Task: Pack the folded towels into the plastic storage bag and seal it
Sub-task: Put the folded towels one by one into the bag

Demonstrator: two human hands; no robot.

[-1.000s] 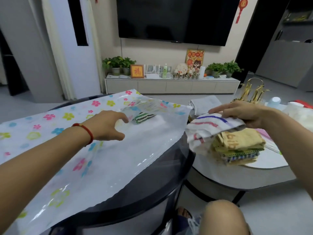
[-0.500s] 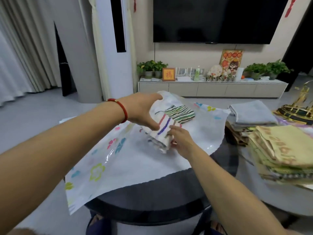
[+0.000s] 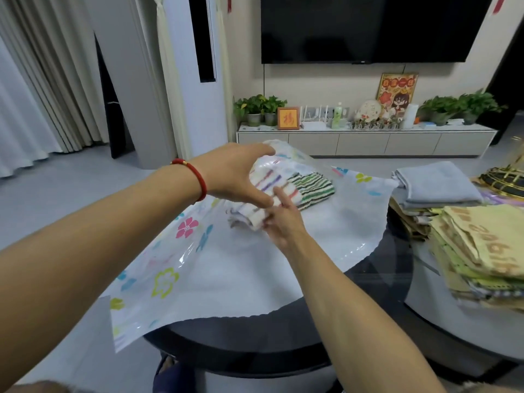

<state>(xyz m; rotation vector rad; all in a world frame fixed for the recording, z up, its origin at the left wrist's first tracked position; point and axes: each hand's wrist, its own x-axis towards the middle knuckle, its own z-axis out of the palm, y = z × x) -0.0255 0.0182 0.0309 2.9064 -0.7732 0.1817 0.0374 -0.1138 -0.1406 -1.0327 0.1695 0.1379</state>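
A clear plastic storage bag printed with coloured flowers lies across the dark round table. My left hand, with a red bracelet on the wrist, holds up the bag's top layer at its mouth. My right hand pushes a white towel with coloured stripes into the opening. A green-striped towel lies inside the bag just beyond it. More folded towels wait at the right: a grey one on a pile and a yellow stack.
A lighter round table at the right carries the yellow stack. A gold wire object stands at the far right. Behind are a white media cabinet with plants, a wall television and a tall white air conditioner.
My right hand carried the striped towel from the right-hand stack over to the bag and has pushed it further under the lifted layer. My left hand raised the bag's mouth.
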